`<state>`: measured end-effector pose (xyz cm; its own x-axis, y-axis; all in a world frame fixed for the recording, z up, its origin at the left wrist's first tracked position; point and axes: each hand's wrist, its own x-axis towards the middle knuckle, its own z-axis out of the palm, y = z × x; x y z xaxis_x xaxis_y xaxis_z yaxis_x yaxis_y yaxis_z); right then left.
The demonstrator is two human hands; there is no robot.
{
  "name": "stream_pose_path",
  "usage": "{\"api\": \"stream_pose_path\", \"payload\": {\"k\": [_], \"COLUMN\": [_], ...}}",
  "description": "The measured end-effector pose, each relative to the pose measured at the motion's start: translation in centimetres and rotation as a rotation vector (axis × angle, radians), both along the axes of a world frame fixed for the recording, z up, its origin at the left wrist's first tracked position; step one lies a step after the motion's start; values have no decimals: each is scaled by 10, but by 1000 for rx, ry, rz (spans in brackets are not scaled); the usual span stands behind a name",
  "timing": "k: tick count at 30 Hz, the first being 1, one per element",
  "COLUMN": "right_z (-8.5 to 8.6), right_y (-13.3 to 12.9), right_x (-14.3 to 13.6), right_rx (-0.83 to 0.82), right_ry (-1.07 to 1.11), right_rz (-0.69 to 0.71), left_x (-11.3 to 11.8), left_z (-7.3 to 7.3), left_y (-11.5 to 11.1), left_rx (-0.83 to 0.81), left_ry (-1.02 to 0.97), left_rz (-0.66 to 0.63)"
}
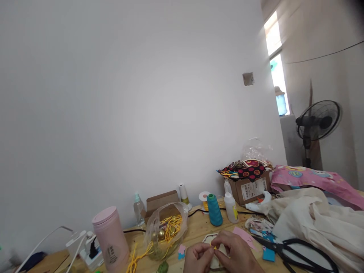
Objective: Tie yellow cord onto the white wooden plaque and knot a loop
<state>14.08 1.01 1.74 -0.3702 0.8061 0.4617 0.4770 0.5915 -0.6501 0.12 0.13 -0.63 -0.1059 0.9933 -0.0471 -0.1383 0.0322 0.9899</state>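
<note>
Small yellow piece (pixel 215 248): one, held low in the view over the wooden table (pixel 195 227), pinched at the meeting fingertips of the left hand (pixel 199 258) and the right hand (pixel 233 253). On each hand, thumb and forefinger are brought together; the other fingers are curled and partly hidden.

White scalloped-edged piece (pixel 208 239): one, seen behind and beneath the hands, largely covered.

Black-handled scissors (pixel 280 247): one pair, laid to the right, blades pointed toward the hands; blue scraps (pixel 269 254) are placed by the blades.

Pink sheet (pixel 245 238): one, between right hand and scissors.

Teal thread cone (pixel 214 211): one, upright beyond the hands, beside a white squeeze bottle (pixel 231 209).

Clear plastic bag (pixel 182 217): one, open, filled with yellow cord (pixel 173 226) and gold-coloured balls (pixel 162 234).

Pink lidded tumbler (pixel 111 240): one, stood upright at far left of the bag.
</note>
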Motion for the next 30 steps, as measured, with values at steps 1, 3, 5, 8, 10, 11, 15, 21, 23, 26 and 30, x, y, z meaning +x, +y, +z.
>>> {"api": "stream_pose_path", "payload": {"k": [1,3,5,8,10,11,15,21,23,26,30], "right_z": [0,0,-1,-2,-3,-3,-4,-6,-6,-4,-3], "right_y": [0,1,2,3,3,3,3,3,3,3,4], "right_x": [0,0,0,-1,-1,-1,-1,-1,-1,-1,-1], "right_rx": [-4,-15,-21,-18,-14,-11,4,-6,-7,-16,-96], "right_ry": [-7,-17,-16,-9,-11,-14,-21,1,17,39,99], "right_rz": [-4,-13,-25,-46,-52,-53,-47,-35,-22,28,103], "left_x": [-1,-1,-2,-2,-2,-2,-3,-5,-4,-2,2], "left_z": [0,1,2,4,5,6,8,8,6,2,1], "left_y": [0,0,0,0,0,0,0,0,0,1,0], "left_rx": [6,19,41,49,55,61,82,115,153,201,224], "left_ry": [-6,-23,-33,-44,-54,-62,-82,-46,-22,-25,-47], "left_rz": [-13,-10,19,33,45,56,71,60,88,147,127]}}
